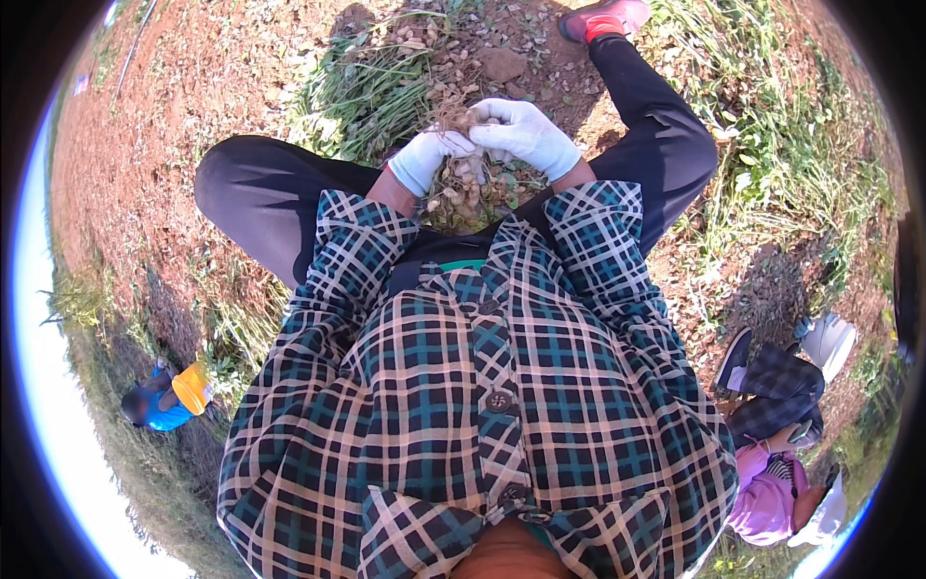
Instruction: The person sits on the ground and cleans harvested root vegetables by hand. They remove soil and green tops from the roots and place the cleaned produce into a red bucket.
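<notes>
My left hand (430,159) and my right hand (521,133), both in white gloves, meet in front of my lap. Their fingers are closed at the dry, brownish roots of a peanut plant (451,118). Some of the held part is hidden behind the gloves. Loose peanuts (461,196) lie between my legs, just below the hands. Beyond the left hand, pulled peanut plants with green stems (371,101) lie on the soil, with more peanuts (410,41) among them.
My bent legs (265,188) frame the work spot. A stone (503,65) lies on the soil ahead. Cut greenery (791,145) covers the right side. One person (169,400) is at the far left, another (776,434) sits at the lower right by a pale container (828,344).
</notes>
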Available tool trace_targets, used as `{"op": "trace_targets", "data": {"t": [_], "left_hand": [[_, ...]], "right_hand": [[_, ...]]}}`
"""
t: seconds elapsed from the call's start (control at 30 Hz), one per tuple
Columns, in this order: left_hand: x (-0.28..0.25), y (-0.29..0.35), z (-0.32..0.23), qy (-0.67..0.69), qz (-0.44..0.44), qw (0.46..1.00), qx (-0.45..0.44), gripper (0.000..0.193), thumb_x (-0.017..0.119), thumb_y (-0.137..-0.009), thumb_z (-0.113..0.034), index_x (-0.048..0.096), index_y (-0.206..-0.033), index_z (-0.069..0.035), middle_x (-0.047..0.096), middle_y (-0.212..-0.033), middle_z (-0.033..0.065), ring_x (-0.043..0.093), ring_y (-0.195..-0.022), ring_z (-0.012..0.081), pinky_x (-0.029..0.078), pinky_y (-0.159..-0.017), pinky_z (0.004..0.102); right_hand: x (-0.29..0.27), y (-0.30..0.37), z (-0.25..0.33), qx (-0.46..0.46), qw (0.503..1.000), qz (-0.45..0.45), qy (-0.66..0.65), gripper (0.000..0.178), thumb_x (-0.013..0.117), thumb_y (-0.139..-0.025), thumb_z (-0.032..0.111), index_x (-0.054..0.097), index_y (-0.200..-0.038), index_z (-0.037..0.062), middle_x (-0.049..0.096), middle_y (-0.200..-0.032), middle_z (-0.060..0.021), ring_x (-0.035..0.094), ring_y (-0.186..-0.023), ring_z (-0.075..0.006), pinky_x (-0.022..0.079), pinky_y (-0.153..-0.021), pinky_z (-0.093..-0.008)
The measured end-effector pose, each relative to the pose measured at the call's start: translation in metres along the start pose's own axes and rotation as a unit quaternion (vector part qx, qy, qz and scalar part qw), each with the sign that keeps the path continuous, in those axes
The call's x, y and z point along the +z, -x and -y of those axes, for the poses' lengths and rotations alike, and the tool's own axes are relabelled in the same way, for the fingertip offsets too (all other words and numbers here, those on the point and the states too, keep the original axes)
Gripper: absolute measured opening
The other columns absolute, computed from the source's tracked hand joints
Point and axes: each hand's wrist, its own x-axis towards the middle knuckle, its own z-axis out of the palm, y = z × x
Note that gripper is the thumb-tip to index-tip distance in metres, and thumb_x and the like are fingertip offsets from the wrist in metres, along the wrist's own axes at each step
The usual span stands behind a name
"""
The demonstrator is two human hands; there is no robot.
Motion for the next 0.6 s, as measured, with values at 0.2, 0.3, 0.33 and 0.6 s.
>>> {"op": "trace_targets", "data": {"t": [0.2,0.3,0.33,0.6], "left_hand": [[0.042,-0.002,-0.013,0.022,-0.221,0.975,0.011,0.019,0.054,-0.080,-0.003,0.063,-0.096,0.002,0.067,-0.089,0.0115,0.064,-0.080,0.0199,0.053,-0.076,0.0331],[0.050,-0.005,-0.029,0.023,-0.147,0.987,0.067,0.016,0.056,-0.081,-0.002,0.066,-0.092,0.003,0.067,-0.094,0.0103,0.063,-0.086,0.0183,0.050,-0.080,0.0290],[0.067,-0.007,-0.036,0.065,-0.175,0.979,0.078,0.017,0.056,-0.080,-0.004,0.067,-0.092,0.003,0.067,-0.093,0.0106,0.063,-0.087,0.0187,0.049,-0.082,0.0298],[0.060,-0.010,-0.050,0.006,-0.483,0.865,0.137,0.019,0.058,-0.082,-0.012,0.068,-0.094,-0.001,0.066,-0.091,0.0044,0.058,-0.086,0.0160,0.043,-0.081,0.0308]], "right_hand": [[0.014,-0.008,-0.024,-0.095,0.985,-0.138,-0.031,0.019,0.060,-0.087,0.018,0.060,-0.100,0.0049,0.058,-0.072,0.0012,0.053,-0.060,-0.0056,0.041,-0.053,-0.0196],[0.020,-0.019,-0.041,-0.051,0.932,-0.158,-0.321,0.017,0.057,-0.089,0.019,0.059,-0.099,0.0057,0.057,-0.076,-0.0016,0.054,-0.063,-0.0089,0.042,-0.055,-0.0219],[0.019,-0.022,-0.047,-0.075,0.909,-0.170,-0.373,0.015,0.054,-0.090,0.019,0.057,-0.098,0.0069,0.058,-0.080,-0.0043,0.055,-0.066,-0.0136,0.044,-0.057,-0.0249],[-0.048,-0.056,-0.023,-0.041,0.827,-0.376,-0.416,0.015,0.053,-0.090,0.017,0.051,-0.103,0.0087,0.059,-0.088,-0.0074,0.060,-0.069,-0.0194,0.050,-0.055,-0.0312]]}}
